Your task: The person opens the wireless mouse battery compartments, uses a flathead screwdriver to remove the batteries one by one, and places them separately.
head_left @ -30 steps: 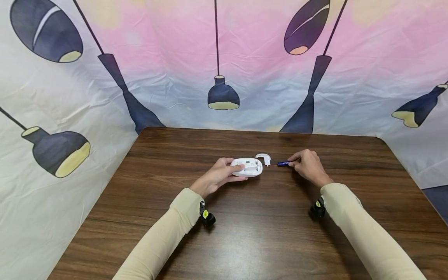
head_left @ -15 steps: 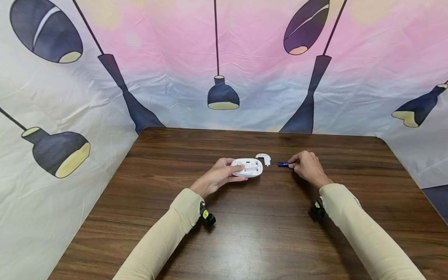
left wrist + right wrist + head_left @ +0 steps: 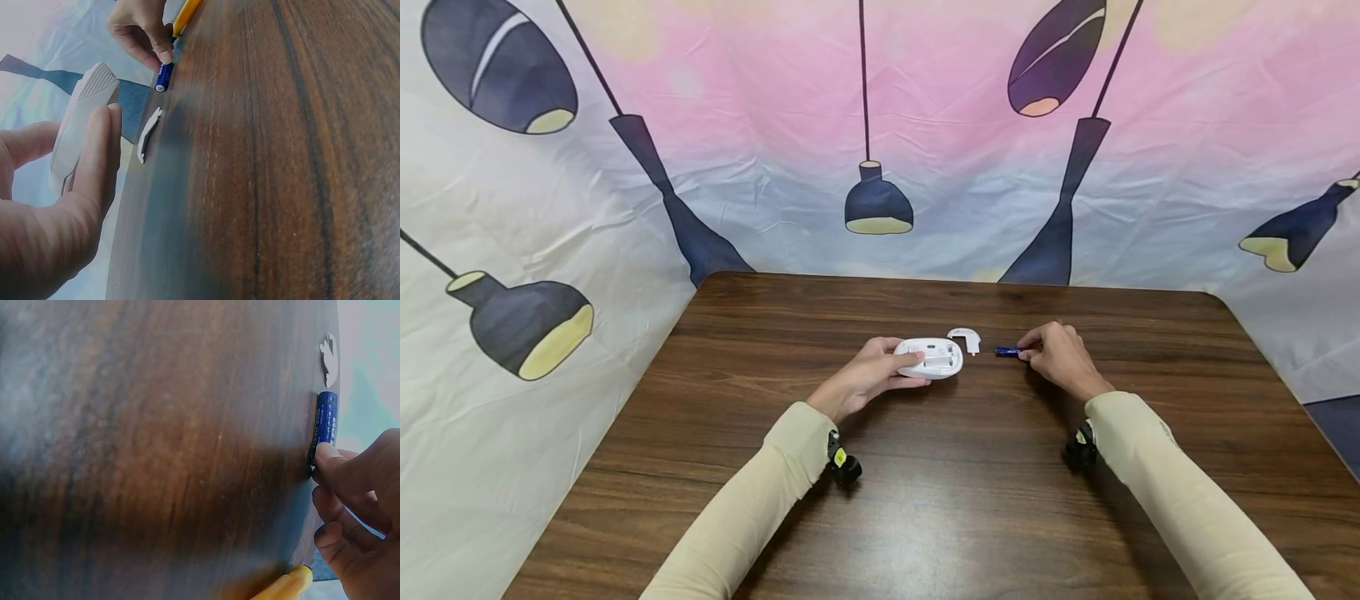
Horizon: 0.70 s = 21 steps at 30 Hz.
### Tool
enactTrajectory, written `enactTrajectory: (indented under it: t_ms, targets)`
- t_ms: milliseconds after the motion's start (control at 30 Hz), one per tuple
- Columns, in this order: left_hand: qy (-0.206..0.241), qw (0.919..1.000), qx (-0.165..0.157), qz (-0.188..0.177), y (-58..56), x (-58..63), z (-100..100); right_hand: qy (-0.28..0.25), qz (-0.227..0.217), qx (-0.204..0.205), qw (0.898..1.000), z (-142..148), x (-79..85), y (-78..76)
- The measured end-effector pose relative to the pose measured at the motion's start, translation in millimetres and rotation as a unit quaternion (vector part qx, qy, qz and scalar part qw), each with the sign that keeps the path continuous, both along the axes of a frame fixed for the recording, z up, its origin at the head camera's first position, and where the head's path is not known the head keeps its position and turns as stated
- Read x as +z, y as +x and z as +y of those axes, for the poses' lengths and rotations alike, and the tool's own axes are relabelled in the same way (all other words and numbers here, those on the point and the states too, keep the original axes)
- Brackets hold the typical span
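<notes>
My left hand (image 3: 868, 368) grips a white computer mouse (image 3: 937, 362) with its underside up and its battery compartment uncovered, the thumb lying on the underside. In the left wrist view the mouse (image 3: 78, 134) is seen edge-on between thumb and fingers, raised over the table. My right hand (image 3: 1062, 357) pinches one end of a dark blue battery (image 3: 1007, 352), which lies low along the tabletop. Its free end points left, as the right wrist view shows on the battery (image 3: 327, 415). Between mouse and battery lies the white battery cover (image 3: 970, 339), touched by neither hand.
Both hands are over the far half of a brown wood-grain table (image 3: 895, 467). A yellow rod-like thing (image 3: 289, 585) lies near the right hand. Behind the table hangs a cloth backdrop (image 3: 775, 150) printed with lamps.
My right hand has shifted very slightly, and the battery has turned a little in its fingertips. The left hand, the mouse and the cover have stayed in place.
</notes>
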<state>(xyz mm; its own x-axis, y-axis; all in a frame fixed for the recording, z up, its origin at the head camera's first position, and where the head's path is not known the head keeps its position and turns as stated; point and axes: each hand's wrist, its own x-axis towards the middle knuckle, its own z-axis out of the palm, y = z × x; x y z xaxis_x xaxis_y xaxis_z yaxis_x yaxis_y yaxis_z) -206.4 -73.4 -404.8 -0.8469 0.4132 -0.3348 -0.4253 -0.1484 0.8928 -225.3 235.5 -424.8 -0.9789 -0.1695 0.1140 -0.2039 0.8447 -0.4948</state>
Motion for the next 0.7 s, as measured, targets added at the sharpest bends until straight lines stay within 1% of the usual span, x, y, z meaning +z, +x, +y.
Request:
enactTrajectory:
  t_ms: [333,700]
  targets:
    - [-0.002,1.0,-0.001,-0.001,0.2,1.6,-0.3,0.0,-0.006,-0.002,1.0,-0.2,0.4,-1.4]
    - [0.002,1.0,-0.006,0.002,-0.6,-0.9,-2.0,0.004,-0.021,-0.007,1.0,0.2,1.5,-1.5]
